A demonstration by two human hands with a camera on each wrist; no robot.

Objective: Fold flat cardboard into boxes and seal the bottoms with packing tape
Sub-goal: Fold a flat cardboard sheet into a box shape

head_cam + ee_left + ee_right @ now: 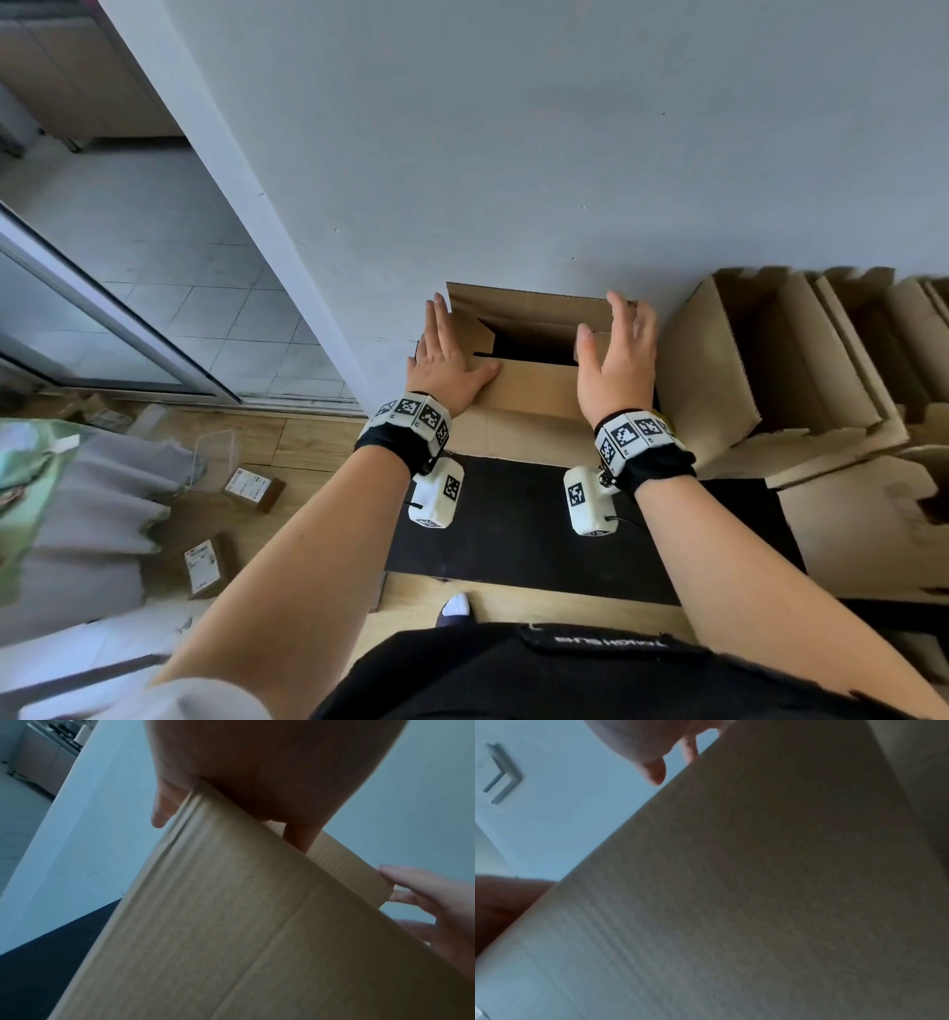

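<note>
Box: a brown cardboard box (pixel 529 383) stands on a black mat (pixel 513 534) against a pale wall (pixel 513 128), its top flaps partly folded in and a dark opening showing in the middle.
Left hand: the left hand (pixel 445 360) lies flat on the box's left flap, fingers straight and together, thumb spread onto the near flap; it presses and grasps nothing.
Left wrist view: the fingers (pixel 164 807) run out over the cardboard edge, the palm against the flap.
Right hand: the right hand (pixel 619 354) is at the box's right side, released, fingers straight and slightly spread, thumb by the right flap's edge; whether the palm touches the cardboard I cannot tell.
Right wrist view: blurred; brown cardboard fills it and fingertips (pixel 654 772) show past its edge.
Wristbands: each wrist carries a black band with white blocks bearing black-and-white square code markers (pixel 629 434).
Other boxes: several open boxes (pixel 770 360) stand in a row just right of the first, along the wall.
Writing: white lettering on the person's black waistband (pixel 611 641) appears upside down and too small to read surely.
Parcels: two small brown parcels (pixel 254 488) with white printed labels lie on the wood floor to the left; the label text is illegible.
</note>
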